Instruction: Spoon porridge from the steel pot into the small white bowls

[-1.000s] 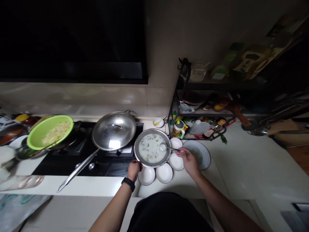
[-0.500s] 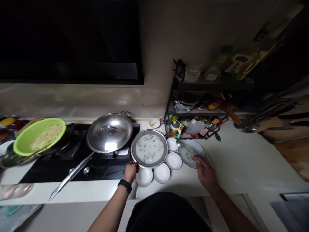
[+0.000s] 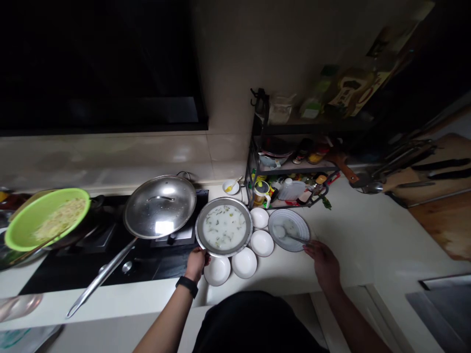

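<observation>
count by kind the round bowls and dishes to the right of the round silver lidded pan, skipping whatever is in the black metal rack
Small round white bowls: 4
Small round white bowl with yellow contents: 1
Round silver metal basin: 1
Round grey ribbed dish: 1
Total: 7

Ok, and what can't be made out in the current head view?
In the head view:
Contents of the pan: hidden by the lid.
Left hand's full grip: partly hidden by the steel bowl.
End of the ladle: hidden by the right hand.
Pinkish object: cut off by left edge.
</observation>
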Demonstrator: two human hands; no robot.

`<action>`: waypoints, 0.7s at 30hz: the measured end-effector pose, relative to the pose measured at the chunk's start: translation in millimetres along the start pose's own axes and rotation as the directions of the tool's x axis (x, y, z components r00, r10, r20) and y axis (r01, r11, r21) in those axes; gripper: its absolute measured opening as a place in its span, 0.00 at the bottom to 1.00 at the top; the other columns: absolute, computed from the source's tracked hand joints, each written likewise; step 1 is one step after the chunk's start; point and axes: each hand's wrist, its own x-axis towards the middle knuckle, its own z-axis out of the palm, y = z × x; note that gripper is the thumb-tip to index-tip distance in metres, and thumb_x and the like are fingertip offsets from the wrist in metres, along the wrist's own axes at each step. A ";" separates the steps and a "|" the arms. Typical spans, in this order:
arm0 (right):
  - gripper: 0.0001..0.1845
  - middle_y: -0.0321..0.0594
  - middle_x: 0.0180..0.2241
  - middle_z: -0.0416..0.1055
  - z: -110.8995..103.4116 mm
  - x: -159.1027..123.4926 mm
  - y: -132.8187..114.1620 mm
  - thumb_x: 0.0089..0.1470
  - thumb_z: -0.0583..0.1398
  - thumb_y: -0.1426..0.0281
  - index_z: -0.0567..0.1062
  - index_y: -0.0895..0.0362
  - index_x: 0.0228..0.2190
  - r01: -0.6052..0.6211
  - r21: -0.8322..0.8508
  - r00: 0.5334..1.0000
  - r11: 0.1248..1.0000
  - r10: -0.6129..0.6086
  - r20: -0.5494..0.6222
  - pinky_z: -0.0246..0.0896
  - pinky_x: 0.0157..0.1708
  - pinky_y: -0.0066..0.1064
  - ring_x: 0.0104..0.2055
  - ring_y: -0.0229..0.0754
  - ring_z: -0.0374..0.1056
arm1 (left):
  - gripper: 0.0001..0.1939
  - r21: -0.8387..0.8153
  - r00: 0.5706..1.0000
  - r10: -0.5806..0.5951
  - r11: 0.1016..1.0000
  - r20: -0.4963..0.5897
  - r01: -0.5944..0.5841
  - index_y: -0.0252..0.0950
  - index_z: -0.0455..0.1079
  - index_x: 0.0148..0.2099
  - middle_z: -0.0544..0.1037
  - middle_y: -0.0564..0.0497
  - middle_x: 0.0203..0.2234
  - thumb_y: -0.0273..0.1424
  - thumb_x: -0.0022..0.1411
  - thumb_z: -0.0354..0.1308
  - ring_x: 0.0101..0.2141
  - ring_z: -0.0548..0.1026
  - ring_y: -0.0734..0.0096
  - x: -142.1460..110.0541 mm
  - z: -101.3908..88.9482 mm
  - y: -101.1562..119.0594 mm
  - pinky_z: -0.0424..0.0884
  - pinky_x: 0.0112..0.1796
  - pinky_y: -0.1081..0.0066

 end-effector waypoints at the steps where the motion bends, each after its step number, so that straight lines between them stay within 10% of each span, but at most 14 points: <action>1: 0.23 0.41 0.29 0.81 -1.6 3.6 2.4 0.44 0.68 0.52 0.76 0.56 0.35 -0.030 0.092 0.999 0.995 0.033 -0.031 0.77 0.41 0.43 0.34 0.51 0.81 | 0.06 -0.026 1.000 -0.014 1.000 0.013 0.014 0.38 0.61 0.30 0.70 0.57 0.18 0.24 0.60 0.52 0.18 0.71 0.75 -0.2 -0.2 -0.1 0.64 0.23 0.75; 9: 0.20 0.41 0.26 0.80 -12.8 15.5 3.0 0.39 0.72 0.56 0.76 0.55 0.29 -0.078 0.304 0.990 0.949 0.111 -0.092 0.80 0.36 0.44 0.30 0.51 0.81 | 0.06 -0.106 0.998 -0.028 0.994 0.059 0.034 0.39 0.61 0.29 0.69 0.58 0.17 0.25 0.57 0.53 0.18 0.70 0.75 1.5 -1.5 -2.0 0.63 0.23 0.75; 21: 0.23 0.40 0.27 0.80 17.2 -2.9 -62.5 0.40 0.74 0.55 0.75 0.56 0.31 -0.051 0.317 0.998 0.947 0.042 0.037 0.80 0.39 0.45 0.31 0.51 0.81 | 0.06 -0.154 0.998 -0.026 0.987 0.061 0.035 0.39 0.60 0.29 0.69 0.58 0.17 0.26 0.55 0.55 0.17 0.69 0.75 3.4 0.0 -5.4 0.62 0.22 0.75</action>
